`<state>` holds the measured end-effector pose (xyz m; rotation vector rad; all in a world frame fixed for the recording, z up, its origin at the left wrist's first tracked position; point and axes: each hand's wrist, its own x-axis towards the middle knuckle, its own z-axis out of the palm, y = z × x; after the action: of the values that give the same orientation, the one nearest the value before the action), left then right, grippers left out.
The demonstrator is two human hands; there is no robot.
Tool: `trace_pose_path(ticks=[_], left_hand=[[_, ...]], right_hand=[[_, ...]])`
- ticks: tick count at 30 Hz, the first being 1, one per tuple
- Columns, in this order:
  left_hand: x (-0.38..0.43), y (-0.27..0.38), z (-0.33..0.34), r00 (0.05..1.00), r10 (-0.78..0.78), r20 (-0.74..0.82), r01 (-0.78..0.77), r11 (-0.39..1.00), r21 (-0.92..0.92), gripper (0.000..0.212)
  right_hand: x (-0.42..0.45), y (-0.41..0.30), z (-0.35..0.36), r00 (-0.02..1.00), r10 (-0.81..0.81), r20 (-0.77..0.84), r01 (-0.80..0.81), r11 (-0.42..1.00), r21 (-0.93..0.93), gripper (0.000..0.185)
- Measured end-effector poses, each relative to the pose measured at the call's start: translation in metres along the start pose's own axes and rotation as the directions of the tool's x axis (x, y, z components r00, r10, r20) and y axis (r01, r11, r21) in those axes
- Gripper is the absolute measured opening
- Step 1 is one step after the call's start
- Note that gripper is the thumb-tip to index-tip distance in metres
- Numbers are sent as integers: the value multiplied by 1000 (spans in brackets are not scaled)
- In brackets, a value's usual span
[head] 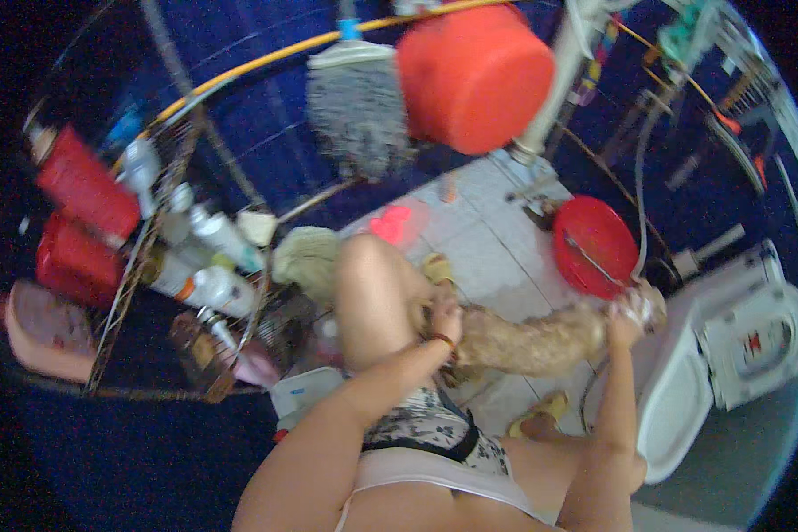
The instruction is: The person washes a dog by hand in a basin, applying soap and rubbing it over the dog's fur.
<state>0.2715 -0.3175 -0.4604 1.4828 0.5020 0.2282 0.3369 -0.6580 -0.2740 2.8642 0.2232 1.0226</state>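
Observation:
A small dog with wet, curly tan fur stands crosswise in front of me, between my knees. My left hand, with a reddish band at the wrist, is against the dog's left end; blur hides how its fingers lie. At the other end, by the dog's head, my right hand grips the fur. White lather covers that spot and part of the hand. The dog's face cannot be made out.
Beyond the dog stands a red basin with a hose beside it. A white toilet is close on the right. Left is a wire rack with bottles. A mop and red bucket hang over the tiled floor.

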Motion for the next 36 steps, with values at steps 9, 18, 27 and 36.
trace_pose_path(ticks=[9,18,27,36], left_hand=[[7,31,19,796,-552,248,-14,392,920,53],[-41,24,5,729,-513,453,459,858,232,52],[-28,33,-2,750,-497,436,497,859,124,50],[-19,53,12,705,-520,481,472,851,229,49]], right_hand=[[-74,-94,-36,933,122,339,-255,888,383,18],[-87,-104,-58,922,-258,289,2,749,662,51],[-12,14,-22,965,-218,143,196,968,155,28],[-43,-81,-16,873,295,389,-417,864,282,31]])
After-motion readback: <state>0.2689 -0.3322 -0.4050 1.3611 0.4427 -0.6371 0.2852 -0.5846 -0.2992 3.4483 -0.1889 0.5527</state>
